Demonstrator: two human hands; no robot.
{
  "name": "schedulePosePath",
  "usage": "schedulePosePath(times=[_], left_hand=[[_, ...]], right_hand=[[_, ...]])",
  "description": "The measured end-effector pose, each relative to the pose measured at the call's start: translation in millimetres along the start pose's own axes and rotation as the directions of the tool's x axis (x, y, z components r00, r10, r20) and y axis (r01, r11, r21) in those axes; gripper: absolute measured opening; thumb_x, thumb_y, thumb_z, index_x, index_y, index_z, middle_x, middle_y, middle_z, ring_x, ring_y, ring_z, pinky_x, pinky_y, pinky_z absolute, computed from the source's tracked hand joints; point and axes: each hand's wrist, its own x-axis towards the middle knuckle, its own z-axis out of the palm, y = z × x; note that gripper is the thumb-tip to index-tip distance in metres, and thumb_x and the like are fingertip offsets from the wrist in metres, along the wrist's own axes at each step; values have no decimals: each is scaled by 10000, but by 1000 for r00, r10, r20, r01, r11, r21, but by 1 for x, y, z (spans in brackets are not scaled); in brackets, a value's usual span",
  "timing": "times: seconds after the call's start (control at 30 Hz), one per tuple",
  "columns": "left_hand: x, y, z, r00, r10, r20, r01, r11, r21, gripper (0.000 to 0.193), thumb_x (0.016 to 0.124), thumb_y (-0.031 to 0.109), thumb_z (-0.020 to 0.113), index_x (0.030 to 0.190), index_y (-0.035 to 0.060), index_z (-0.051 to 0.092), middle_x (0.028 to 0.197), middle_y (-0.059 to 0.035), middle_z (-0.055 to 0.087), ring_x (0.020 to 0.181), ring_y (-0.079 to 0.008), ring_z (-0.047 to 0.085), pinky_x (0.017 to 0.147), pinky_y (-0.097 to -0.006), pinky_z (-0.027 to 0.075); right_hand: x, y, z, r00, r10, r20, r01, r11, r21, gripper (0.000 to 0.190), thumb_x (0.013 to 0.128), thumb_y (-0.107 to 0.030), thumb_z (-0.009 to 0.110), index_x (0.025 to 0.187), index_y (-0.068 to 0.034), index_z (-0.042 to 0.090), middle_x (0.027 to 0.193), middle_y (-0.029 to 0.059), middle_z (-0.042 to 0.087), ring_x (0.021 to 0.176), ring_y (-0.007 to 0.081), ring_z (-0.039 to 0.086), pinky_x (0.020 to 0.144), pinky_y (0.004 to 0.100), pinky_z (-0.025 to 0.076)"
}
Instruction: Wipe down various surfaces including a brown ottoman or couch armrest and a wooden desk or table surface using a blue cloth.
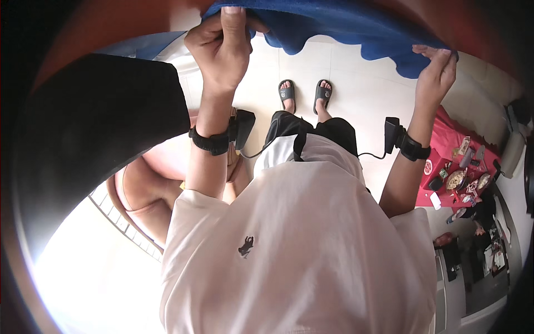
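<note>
A blue cloth [333, 21] stretches across the top of the view between my raised hands, its lower edge hanging in waves. My left hand [225, 46] pinches its edge at the upper left, thumb on top. At the upper right, my right hand [438, 71] grips the other end between thumb and fingers. Each wrist wears a black strap with a small black device and a cable. The cloth's upper part runs out of view.
A table with a red cover [438, 163], bearing bowls and small packets, stands at the right. A brown leather sofa or chair [146, 188] is at the left, below a large dark object [108, 112]. My slippered feet stand on pale floor tiles [304, 62].
</note>
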Motion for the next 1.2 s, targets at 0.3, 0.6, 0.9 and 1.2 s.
schedulePosePath(times=[0.3, 0.6, 0.9, 1.2], left_hand=[[11, 9, -4, 997, 81, 2, -81, 994, 73, 374, 916, 291, 544, 656, 42, 647, 591, -91, 645, 384, -42, 483, 377, -186, 348], [14, 35, 14, 987, -159, -11, 159, 987, 35, 413, 876, 194, 614, 498, 46, 538, 455, 0, 514, 408, -44, 441, 390, -178, 309], [21, 51, 15, 992, -125, 22, 125, 992, 24, 419, 892, 260, 590, 532, 47, 587, 478, -14, 541, 390, -38, 425, 364, -188, 298], [-3, 22, 15, 945, -281, 166, 288, 957, -21, 441, 928, 384, 492, 711, 57, 692, 514, -30, 563, 412, -39, 447, 406, -203, 317]], right_hand=[[-9, 23, 11, 925, 369, 94, -381, 896, 227, 504, 966, -466, 255, 900, -7, 450, 756, 145, 564, 676, 250, 578, 697, 374, 477], [-18, 16, 24, 905, 410, 110, -418, 819, 393, 454, 948, -502, 313, 1005, -77, 465, 838, 101, 576, 742, 230, 550, 658, 350, 454], [-24, -13, 27, 940, 341, 12, -298, 803, 517, 389, 959, -445, 336, 1074, -84, 427, 1007, 84, 542, 886, 177, 528, 774, 342, 414], [-39, -18, 46, 986, 166, -32, -129, 860, 494, 229, 880, -73, 531, 1078, -65, 417, 1057, 81, 506, 975, 144, 499, 877, 294, 392]])
